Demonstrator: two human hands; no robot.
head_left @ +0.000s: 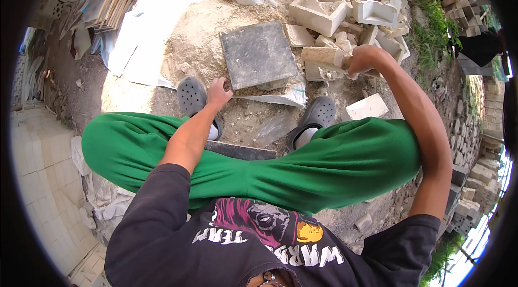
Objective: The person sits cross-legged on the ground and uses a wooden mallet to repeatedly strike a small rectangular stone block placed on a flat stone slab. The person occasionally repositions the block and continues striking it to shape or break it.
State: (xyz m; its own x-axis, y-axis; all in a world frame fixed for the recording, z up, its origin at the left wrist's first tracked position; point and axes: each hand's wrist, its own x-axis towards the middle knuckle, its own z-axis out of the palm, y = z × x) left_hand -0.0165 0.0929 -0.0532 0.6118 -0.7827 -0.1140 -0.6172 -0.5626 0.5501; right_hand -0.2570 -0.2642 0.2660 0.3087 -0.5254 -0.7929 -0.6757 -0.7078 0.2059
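A dark grey square slab (pixel 258 53) lies on the dusty ground between my feet, raised on a pale sack (pixel 286 97). Just off its near left corner is my left hand (pixel 219 93), fingers curled; whether anything small is in them I cannot make out. Out to the right, my right hand (pixel 368 60) is closed on the end of a dusty cream block (pixel 322 56), at the near edge of a heap of broken pieces. The fingertips on that side are partly hidden.
Cream hollow blocks and broken pieces (pixel 319 12) pile up at the far right. A white block (pixel 367 107) lies beside my right clog (pixel 319 112); my left clog (pixel 192 96) is near my left hand. Boards (pixel 106 7) lean at the far left. A white sheet (pixel 145 33) covers ground there.
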